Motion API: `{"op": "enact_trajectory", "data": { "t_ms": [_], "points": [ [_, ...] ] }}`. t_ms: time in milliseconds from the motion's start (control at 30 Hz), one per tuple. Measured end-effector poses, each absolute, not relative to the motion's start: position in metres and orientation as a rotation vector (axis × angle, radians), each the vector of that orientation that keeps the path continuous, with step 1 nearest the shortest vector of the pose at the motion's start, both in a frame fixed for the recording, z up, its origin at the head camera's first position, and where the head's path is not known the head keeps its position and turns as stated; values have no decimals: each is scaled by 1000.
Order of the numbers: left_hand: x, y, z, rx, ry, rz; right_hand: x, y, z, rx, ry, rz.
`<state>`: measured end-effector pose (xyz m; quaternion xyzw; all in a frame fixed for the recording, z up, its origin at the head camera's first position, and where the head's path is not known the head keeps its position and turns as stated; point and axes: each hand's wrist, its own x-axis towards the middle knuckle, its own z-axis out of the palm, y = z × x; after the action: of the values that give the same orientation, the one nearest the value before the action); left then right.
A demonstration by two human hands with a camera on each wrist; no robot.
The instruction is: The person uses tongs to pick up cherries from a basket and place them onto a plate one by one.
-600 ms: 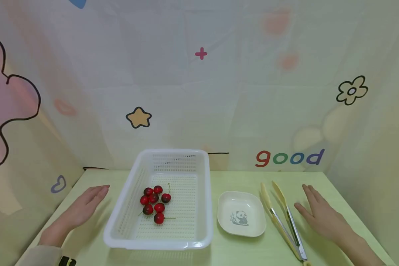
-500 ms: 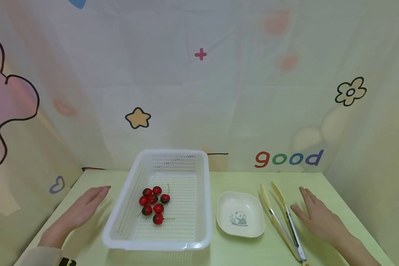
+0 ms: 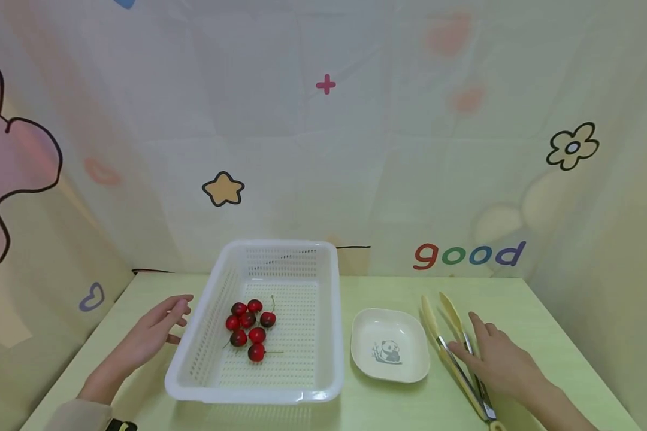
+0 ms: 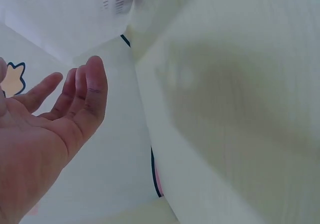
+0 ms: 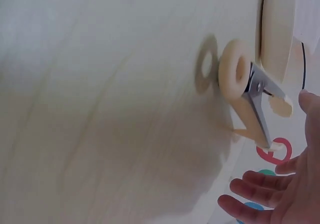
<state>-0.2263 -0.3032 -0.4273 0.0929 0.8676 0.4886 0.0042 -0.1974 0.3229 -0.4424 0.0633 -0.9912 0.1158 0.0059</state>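
In the head view, a pair of tongs [image 3: 463,380] with cream tips and metal arms lies spread apart on the table. My right hand [image 3: 504,362] hovers over its right arm, fingers loosely extended, gripping nothing. The right wrist view shows the tongs' ring end [image 5: 232,74] beside that hand [image 5: 290,194], apart from it. A white plastic basket [image 3: 338,341] holds several dark red cherries [image 3: 256,352], some with stems. Close to the basket's left side is my left hand [image 3: 153,335], its fingers relaxed and slightly bent; whether they touch the wall I cannot tell.
A small white dish [image 3: 369,329] with a panda print stands between the basket and the tongs. The pale green table [image 3: 377,407] is enclosed by a patterned cloth [image 3: 323,155] at the back and sides.
My right hand has moved left and slightly nearer, from beside the tongs to over them. My left hand has shifted right toward the basket, its fingers bending and spreading a little.
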Motion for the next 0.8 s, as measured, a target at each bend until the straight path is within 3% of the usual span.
{"op": "enact_trajectory", "data": {
  "t_ms": [800],
  "points": [
    [-229,-294,-418,263,2512,1676,-200,307,-445,179,-3108,396]
  ]
}}
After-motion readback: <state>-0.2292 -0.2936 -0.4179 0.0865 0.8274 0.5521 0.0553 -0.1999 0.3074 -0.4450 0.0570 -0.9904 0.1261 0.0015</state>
